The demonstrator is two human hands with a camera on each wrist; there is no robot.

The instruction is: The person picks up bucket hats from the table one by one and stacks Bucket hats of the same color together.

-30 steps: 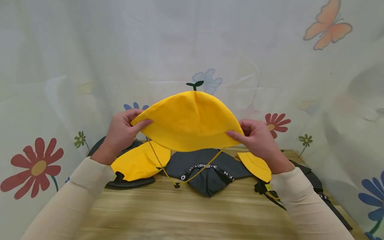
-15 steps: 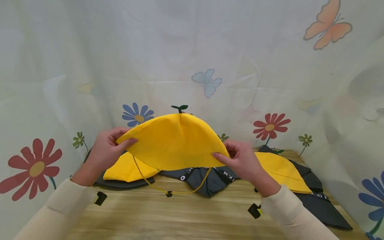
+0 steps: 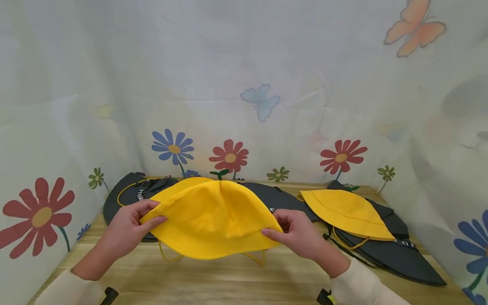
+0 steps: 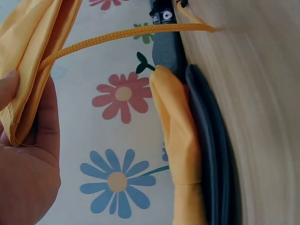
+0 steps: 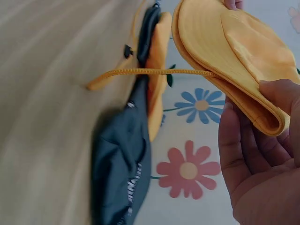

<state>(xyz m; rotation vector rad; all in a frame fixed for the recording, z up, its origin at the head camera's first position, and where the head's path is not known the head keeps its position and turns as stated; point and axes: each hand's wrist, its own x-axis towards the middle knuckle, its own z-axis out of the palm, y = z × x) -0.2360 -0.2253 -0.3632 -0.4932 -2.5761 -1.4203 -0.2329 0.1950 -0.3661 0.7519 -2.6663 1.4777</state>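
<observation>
A yellow bucket hat (image 3: 213, 220) with a green sprout on its crown is folded flat, its brim stretched between both hands. My left hand (image 3: 131, 228) pinches the left end of the brim, thumb in front. At the right end, my right hand (image 3: 301, 235) pinches it between thumb and fingers. The two layers of the folded brim show in the right wrist view. A yellow chin cord (image 4: 117, 35) hangs in a loop below the hat. Behind the held hat lies another yellow hat (image 3: 187, 183), partly hidden.
A wooden table (image 3: 213, 284) carries more hats along its back. A dark grey hat (image 3: 118, 192) lies at the left, another dark hat (image 3: 278, 197) in the middle. At the right a yellow hat (image 3: 347, 212) lies on dark hats (image 3: 411, 262). A flowered cloth (image 3: 190, 76) hangs behind.
Both hands have lowered the yellow hat towards the table, shifting it somewhat to the left. It now covers part of the hats behind it, and both hands have kept their grip.
</observation>
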